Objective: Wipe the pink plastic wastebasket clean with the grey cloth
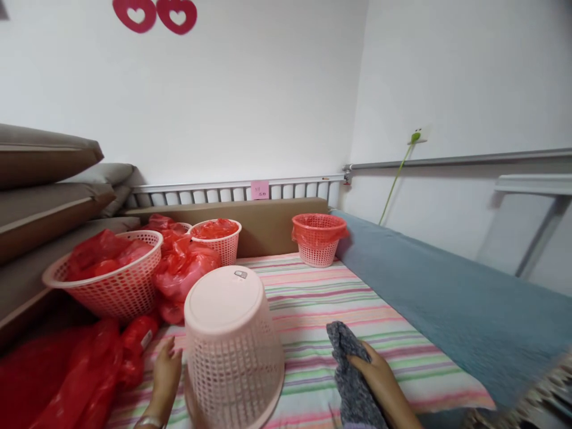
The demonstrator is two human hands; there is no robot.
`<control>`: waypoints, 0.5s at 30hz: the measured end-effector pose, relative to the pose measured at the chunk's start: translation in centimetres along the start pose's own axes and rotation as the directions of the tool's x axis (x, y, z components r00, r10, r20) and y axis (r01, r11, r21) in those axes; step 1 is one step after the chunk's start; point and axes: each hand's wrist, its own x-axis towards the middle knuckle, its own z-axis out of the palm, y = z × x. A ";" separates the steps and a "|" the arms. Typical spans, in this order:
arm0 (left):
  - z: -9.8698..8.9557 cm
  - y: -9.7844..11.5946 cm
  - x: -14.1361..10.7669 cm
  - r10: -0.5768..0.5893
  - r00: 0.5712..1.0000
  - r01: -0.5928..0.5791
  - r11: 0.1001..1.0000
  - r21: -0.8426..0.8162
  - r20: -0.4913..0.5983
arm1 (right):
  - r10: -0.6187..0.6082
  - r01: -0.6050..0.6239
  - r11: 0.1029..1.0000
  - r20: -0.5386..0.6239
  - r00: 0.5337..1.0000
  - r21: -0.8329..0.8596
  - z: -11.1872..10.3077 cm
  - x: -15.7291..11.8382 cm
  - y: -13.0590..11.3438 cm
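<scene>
A pale pink plastic basket stands upside down on the striped sheet, its solid base facing up with a small grey label on it. Just left of it is my left hand, fingers apart and holding nothing; whether it touches the basket's side I cannot tell. To the right of the basket, my right hand grips a dark grey speckled cloth, which hangs down toward the bottom of the view.
Red plastic bags lie at the left. A wide pink basket and a smaller one hold red bags. A red-lined basket stands at the back. Cushions are stacked left; a blue padded edge runs along the right.
</scene>
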 end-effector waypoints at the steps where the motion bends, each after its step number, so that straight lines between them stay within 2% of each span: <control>1: 0.2 1.4 -0.5 0.091 0.995 -0.090 0.995 0.038 -0.034 | 0.005 -0.005 1.000 0.003 1.000 -0.012 0.3 0.1 -0.2; 3: 1.3 4.2 -2.6 0.291 0.956 -0.286 0.953 0.098 -0.034 | -0.006 0.006 1.000 0.024 1.000 -0.027 1.3 0.0 -1.2; 4: 2.0 5.3 -4.0 0.493 0.869 -0.492 0.851 0.183 0.040 | -0.027 0.028 0.999 0.041 0.999 -0.035 1.8 -0.1 -2.1; 5: 2.8 6.2 -5.4 0.631 0.760 -0.649 0.730 0.215 0.155 | -0.061 0.064 0.997 0.052 0.997 -0.047 2.5 -0.3 -3.1; 6: 3.6 6.9 -6.8 0.706 0.657 -0.754 0.626 0.202 0.265 | -0.108 0.112 0.992 0.061 0.992 -0.065 3.2 -0.6 -4.3; 7: 4.3 7.3 -7.9 0.733 0.586 -0.807 0.564 0.175 0.345 | -0.162 0.167 0.982 0.067 0.985 -0.085 3.9 -1.0 -5.7; 9: 5.3 7.1 -9.4 0.716 0.536 -0.840 0.503 0.201 0.447 | -0.273 0.280 0.951 0.072 0.959 -0.133 5.4 -2.2 -8.7; 11: 5.6 6.2 -9.9 0.700 0.515 -0.856 0.445 0.263 0.494 | -0.404 0.411 0.895 0.078 0.912 -0.174 6.8 -3.7 -11.9; 13: 5.5 5.0 -9.7 0.708 0.491 -0.871 0.385 0.306 0.507 | -0.544 0.556 0.808 0.114 0.831 -0.196 8.5 -5.4 -15.0; 15: 5.2 3.9 -9.1 0.730 0.463 -0.885 0.346 0.311 0.503 | -0.667 0.695 0.695 0.197 0.719 -0.182 10.8 -7.0 -18.0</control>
